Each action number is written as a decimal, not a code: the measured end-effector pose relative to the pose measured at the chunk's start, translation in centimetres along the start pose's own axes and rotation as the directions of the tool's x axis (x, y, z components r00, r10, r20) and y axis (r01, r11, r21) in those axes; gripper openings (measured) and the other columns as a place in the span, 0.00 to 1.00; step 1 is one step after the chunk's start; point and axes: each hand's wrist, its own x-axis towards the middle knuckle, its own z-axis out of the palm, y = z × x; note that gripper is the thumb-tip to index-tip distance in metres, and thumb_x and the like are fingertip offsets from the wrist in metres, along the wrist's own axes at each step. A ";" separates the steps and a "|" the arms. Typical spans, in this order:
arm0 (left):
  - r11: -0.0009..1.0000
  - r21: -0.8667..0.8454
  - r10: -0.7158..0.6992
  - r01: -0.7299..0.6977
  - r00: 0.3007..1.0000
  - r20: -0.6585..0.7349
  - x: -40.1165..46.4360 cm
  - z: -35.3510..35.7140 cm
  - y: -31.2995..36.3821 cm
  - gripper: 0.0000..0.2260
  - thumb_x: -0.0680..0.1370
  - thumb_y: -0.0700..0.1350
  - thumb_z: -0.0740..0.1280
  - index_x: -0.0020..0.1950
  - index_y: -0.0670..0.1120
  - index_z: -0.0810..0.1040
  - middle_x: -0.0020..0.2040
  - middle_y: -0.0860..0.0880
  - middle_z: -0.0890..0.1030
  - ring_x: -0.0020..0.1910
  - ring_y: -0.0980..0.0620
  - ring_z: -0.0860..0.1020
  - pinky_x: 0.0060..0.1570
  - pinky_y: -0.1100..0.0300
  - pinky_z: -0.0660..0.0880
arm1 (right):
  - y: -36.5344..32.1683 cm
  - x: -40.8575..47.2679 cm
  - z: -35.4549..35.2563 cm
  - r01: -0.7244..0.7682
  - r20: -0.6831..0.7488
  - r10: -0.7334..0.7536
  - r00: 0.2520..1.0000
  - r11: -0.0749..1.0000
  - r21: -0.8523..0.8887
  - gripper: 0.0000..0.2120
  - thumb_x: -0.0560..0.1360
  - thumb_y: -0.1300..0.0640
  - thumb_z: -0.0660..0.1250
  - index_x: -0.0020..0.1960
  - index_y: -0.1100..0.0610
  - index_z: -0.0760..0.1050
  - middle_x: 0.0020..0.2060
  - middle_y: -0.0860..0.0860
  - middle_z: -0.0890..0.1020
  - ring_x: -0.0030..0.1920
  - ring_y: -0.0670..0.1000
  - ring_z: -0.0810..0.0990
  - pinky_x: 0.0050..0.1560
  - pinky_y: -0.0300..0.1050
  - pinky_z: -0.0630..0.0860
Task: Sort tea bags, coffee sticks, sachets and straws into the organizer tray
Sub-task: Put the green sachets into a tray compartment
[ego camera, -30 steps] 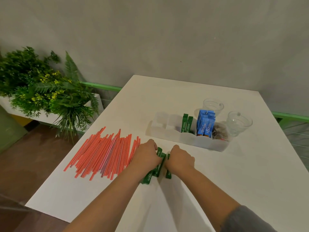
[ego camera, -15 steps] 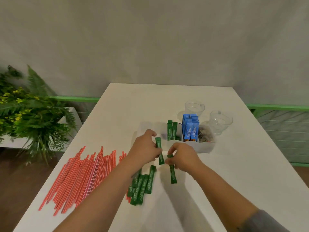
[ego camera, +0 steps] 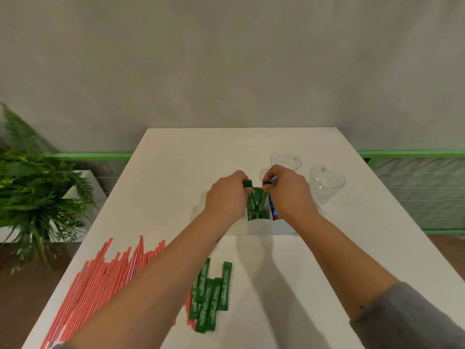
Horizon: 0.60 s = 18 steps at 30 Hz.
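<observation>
at frame centre, left hand point(ego camera: 227, 197) and right hand point(ego camera: 289, 195) each pinch a green sachet point(ego camera: 252, 206) upright, apparently to slot it into the organizer tray point(ego camera: 259, 226).

Single head cam, wide-angle, looks forward and down along both forearms over the white table point(ego camera: 176, 157). Organizer tray point(ego camera: 254, 226) mid-frame, fairly near; grey wall point(ego camera: 226, 59) far. Plant point(ego camera: 32, 197) at left edge.

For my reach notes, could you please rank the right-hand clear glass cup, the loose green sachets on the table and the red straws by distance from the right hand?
From the right hand:
1. Right-hand clear glass cup, just to its right.
2. Loose green sachets, nearer the person, on the left.
3. Red straws, far left.
</observation>
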 end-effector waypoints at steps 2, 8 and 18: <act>0.998 0.056 0.009 -0.010 1.000 0.016 0.3 0.4 -0.2 0.11 0.79 0.48 0.62 0.59 0.46 0.75 0.53 0.45 0.81 0.52 0.44 0.78 0.46 0.55 0.73 | 0.2 0.1 0.6 -0.003 0.021 0.004 1.000 1.000 -0.026 0.03 0.75 0.61 0.65 0.47 0.54 0.76 0.42 0.54 0.81 0.44 0.56 0.79 0.45 0.51 0.79; 0.983 0.179 0.005 -0.027 0.993 0.119 0.8 2.1 -1.3 0.10 0.79 0.48 0.61 0.56 0.45 0.77 0.51 0.45 0.80 0.49 0.45 0.78 0.39 0.56 0.70 | 1.0 0.2 2.6 0.043 0.117 -0.011 0.993 0.960 -0.275 0.07 0.77 0.61 0.61 0.52 0.54 0.75 0.45 0.53 0.81 0.43 0.54 0.78 0.38 0.44 0.71; 0.985 0.162 0.040 -0.052 0.996 0.073 0.9 3.7 -2.1 0.09 0.74 0.42 0.66 0.54 0.46 0.75 0.53 0.47 0.72 0.45 0.47 0.75 0.36 0.56 0.68 | 0.2 -0.4 4.0 0.090 0.166 -0.003 0.986 0.850 -0.519 0.10 0.76 0.67 0.56 0.53 0.60 0.73 0.46 0.55 0.79 0.39 0.53 0.71 0.37 0.45 0.68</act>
